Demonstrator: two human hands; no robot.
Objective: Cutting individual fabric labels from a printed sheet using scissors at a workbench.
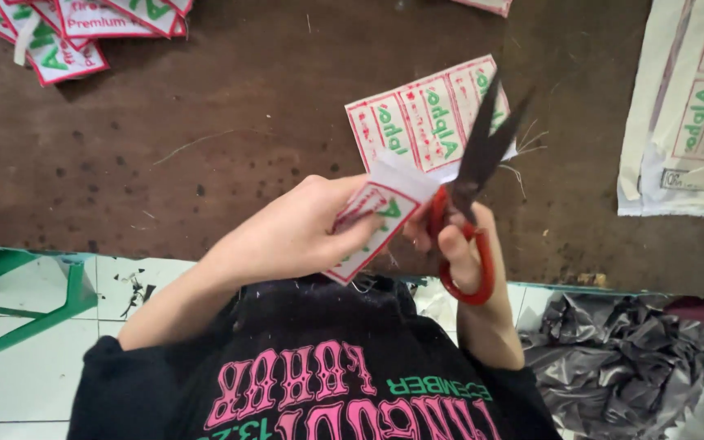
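My left hand [299, 228] pinches a small white label [376, 213] with a red border and green print, held over the near edge of the dark brown table [230, 147]. My right hand [458, 240] grips red-handled scissors [482, 155], fingers through the loops, dark blades spread apart and pointing away from me. The blades lie over a printed strip of several joined labels [425, 122], which rests on the table just beyond my hands.
A pile of cut labels [67, 33] lies at the far left corner. A large printed white sheet [694, 114] covers the right side. A green plastic chair [10, 293] stands on white tiles at left, a crumpled black plastic bag [621, 342] at right.
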